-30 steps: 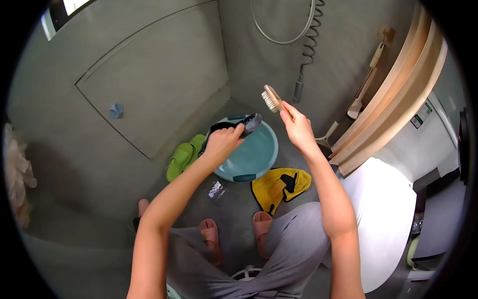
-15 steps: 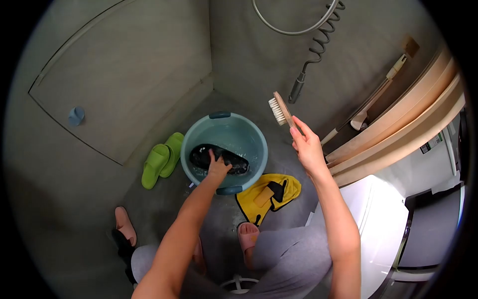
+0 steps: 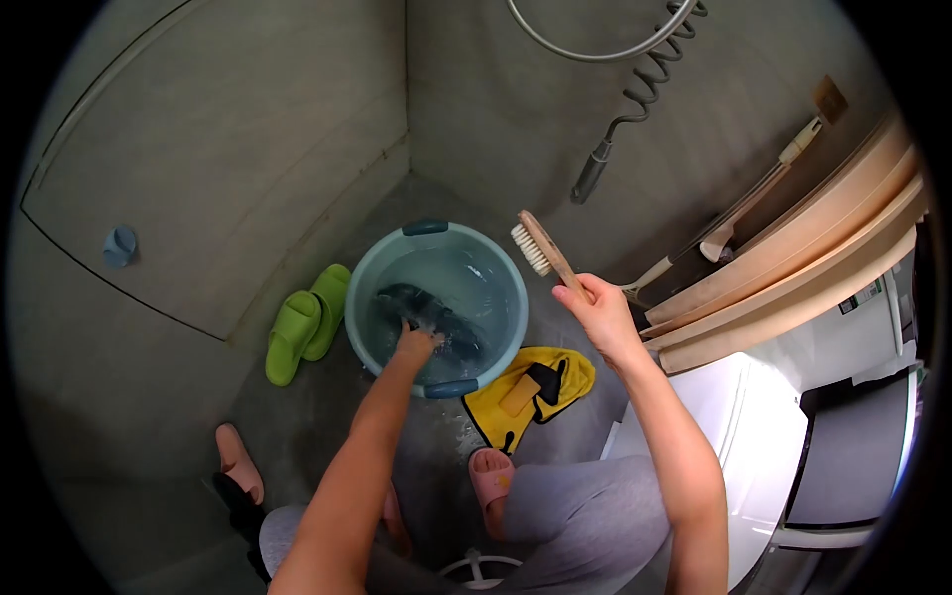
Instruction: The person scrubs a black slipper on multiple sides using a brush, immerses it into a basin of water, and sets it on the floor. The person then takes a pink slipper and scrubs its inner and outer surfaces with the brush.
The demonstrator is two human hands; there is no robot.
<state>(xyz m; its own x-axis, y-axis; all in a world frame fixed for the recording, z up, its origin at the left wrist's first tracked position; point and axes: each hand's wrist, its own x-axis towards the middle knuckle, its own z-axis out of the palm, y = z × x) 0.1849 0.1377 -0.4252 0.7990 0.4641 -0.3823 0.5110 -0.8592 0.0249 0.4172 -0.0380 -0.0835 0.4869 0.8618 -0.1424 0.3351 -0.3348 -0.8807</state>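
Note:
A teal basin [image 3: 360, 260] of water stands on the floor. Under the water in it lies a dark shoe-like item [image 3: 451, 322]. My left hand [image 3: 418, 342] reaches into the water at the item's near side, its fingers partly submerged and blurred by ripples. Raised to the right of the basin, my right hand [image 3: 603, 315] is closed round the handle of a wooden brush [image 3: 547, 248], whose white bristles face left. Just beyond the basin's near right edge a yellow cloth item [image 3: 486, 405] with black trim lies on the floor.
Green slippers [image 3: 307, 322] lie left of the basin. A pink slipper [image 3: 240, 463] is at the lower left. A shower hose [image 3: 645, 94] hangs ahead. On the right are a toilet [image 3: 754, 426], a peach curtain-like panel [image 3: 793, 268] and a long-handled brush [image 3: 716, 240].
My left hand has lowered the dark item from above the basin into the water, where it is now submerged. The brush in my right hand has dropped slightly. The camera view has shifted.

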